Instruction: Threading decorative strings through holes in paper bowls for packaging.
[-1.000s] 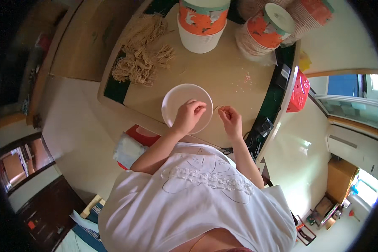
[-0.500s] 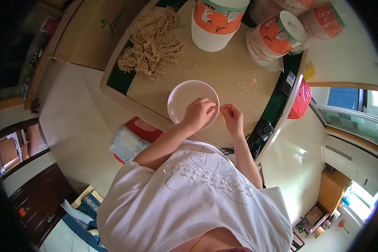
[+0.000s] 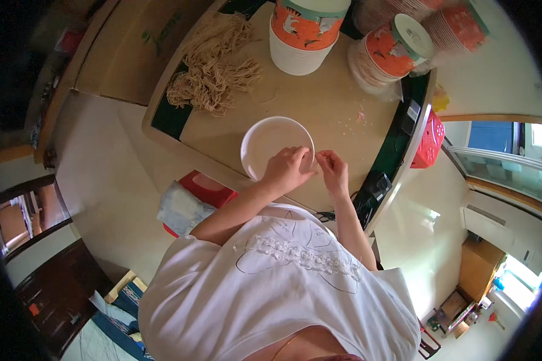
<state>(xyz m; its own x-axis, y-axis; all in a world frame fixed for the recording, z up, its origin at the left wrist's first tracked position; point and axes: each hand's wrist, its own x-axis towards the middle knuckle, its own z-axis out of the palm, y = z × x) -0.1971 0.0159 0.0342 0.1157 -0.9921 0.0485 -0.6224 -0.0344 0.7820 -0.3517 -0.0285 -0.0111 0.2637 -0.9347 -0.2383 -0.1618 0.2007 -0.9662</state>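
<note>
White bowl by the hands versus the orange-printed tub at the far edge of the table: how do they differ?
The white bowl is plain, shallow, open and looks empty; the left hand touches its near rim. The orange-printed tub is taller, patterned, lidded and untouched. Both are round and stand upright on the table.

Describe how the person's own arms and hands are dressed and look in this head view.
Both forearms are bare; the left hand and right hand wear no gloves, and no rings or watch can be made out. The arms come from the short sleeves of a white top with a lace trim and a thin line drawing across the chest.
</note>
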